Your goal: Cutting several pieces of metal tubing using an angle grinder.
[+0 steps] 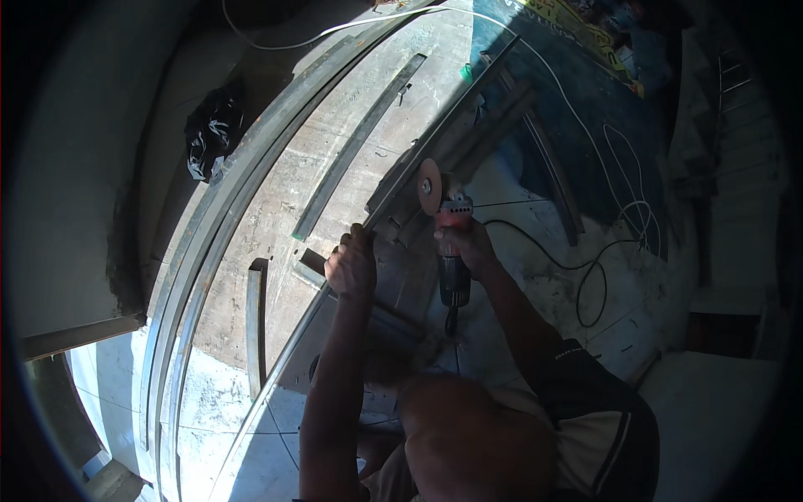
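My right hand (468, 248) is wrapped round the body of a red and black angle grinder (454, 219). The grinder's reddish-brown cutting disc (430, 186) stands on edge at the top, just to the right of a long thin metal bar (288, 345). I cannot tell whether disc and bar touch. Closed on this slanting bar is my left hand (351, 266), lower and to the left of the disc. A short piece of square metal tube (313, 261) lies beside my left hand.
Several long metal bars (219, 209) run along the left. A loose bar (360, 146) and a short channel piece (256, 326) lie on the sunlit floor. A dark cable (577, 266) and a white cord (556, 79) trail at right. A black plastic bag (213, 130) sits upper left.
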